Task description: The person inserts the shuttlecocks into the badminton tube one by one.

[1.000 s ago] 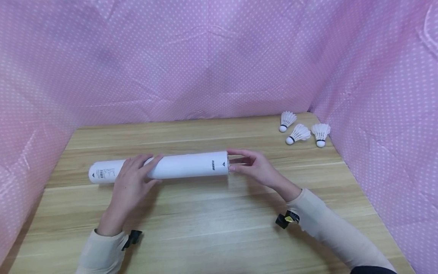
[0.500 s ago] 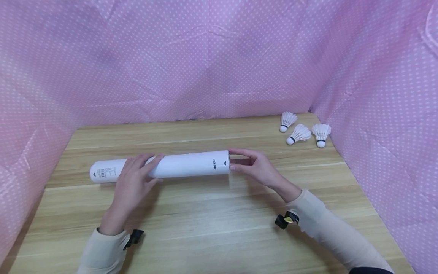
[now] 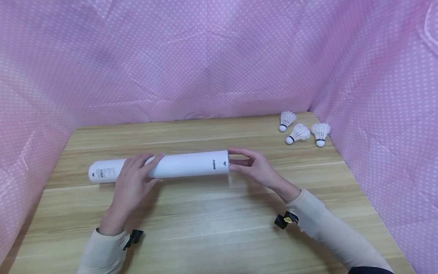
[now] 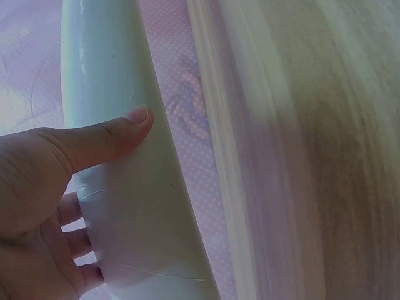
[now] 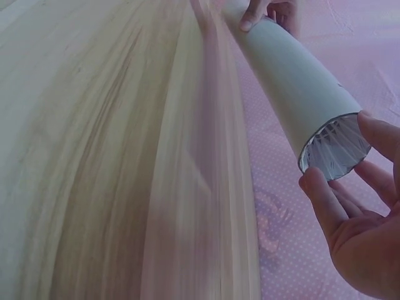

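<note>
A long white shuttlecock tube point(image 3: 191, 164) lies sideways, tilted slightly up to the right, just above the table. My left hand point(image 3: 131, 180) grips it left of its middle, and the left wrist view shows the thumb point(image 4: 112, 140) lying across the tube's side. At the right end is my right hand point(image 3: 256, 167), its thumb and fingertips spread around the rim and touching it from opposite sides. Through that uncovered end, the right wrist view shows white shuttlecock feathers point(image 5: 334, 147) inside the tube. How many shuttlecocks it holds is hidden.
Three loose white shuttlecocks lie at the table's back right corner: one farthest back point(image 3: 286, 121), a middle one point(image 3: 297, 133) and a right one point(image 3: 320, 134). Pink dotted cloth point(image 3: 205, 68) hangs behind and beside the wooden table point(image 3: 205, 228).
</note>
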Available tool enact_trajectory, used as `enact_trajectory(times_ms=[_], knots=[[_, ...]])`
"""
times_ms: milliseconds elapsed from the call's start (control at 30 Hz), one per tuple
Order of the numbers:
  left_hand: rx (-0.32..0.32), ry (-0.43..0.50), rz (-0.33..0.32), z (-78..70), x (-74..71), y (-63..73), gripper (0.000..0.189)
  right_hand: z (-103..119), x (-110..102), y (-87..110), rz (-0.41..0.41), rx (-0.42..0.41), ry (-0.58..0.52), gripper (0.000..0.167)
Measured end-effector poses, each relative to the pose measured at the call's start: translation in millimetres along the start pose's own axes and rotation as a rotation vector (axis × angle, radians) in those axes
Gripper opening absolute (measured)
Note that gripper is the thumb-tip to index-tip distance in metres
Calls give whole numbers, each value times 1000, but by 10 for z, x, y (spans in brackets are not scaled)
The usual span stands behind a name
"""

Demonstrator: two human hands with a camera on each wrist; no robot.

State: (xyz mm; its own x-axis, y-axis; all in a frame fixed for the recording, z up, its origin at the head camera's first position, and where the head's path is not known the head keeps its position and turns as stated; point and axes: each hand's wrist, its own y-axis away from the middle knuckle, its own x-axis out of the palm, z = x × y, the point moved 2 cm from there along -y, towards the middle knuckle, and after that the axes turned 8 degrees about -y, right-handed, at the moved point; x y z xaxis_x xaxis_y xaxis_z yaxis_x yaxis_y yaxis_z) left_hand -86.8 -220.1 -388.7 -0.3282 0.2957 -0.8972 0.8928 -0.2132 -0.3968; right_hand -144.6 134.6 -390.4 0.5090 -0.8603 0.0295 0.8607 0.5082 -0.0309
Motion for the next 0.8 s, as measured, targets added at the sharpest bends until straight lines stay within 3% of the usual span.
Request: enact_trajectory(times_ms=[400,800], knots=[[25,23,-7,11,23,9,81,29,-133,56,13,-28,122,53],[6,25,17,35,16,20,80,7,-724,149,-111,-46,198,47]])
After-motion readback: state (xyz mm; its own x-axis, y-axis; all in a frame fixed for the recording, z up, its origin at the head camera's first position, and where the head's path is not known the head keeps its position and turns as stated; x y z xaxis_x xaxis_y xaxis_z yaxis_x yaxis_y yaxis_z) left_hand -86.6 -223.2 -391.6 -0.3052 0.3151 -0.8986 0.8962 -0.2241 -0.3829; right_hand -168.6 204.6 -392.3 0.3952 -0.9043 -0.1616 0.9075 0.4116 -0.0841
